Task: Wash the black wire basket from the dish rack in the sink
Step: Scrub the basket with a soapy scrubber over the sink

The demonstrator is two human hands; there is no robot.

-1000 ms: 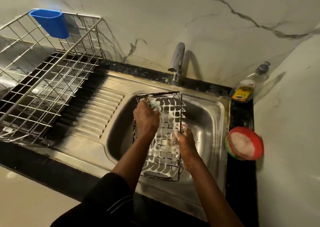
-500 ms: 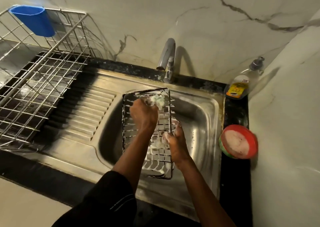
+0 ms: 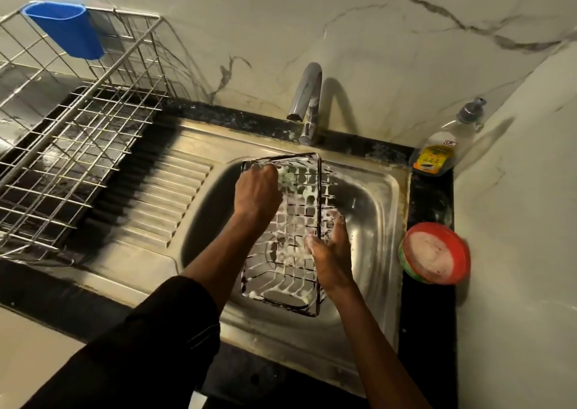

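Scrubber (image 3: pixel 286 177) mostly behind left hand (image 3: pixel 257 190)

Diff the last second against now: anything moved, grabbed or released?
The left hand, gripping the scrubber, crept slightly toward the far rim of the black wire basket; a small scrubbing stroke. Nothing grabbed or released. Unchanged: the right hand grips the basket's right rim, and the soapy basket stays in the sink.

Left hand (image 3: pixel 257 190) presses sponge (image 3: pixel 286 178) on basket (image 3: pixel 288 221); right hand (image 3: pixel 331 252) grips it.
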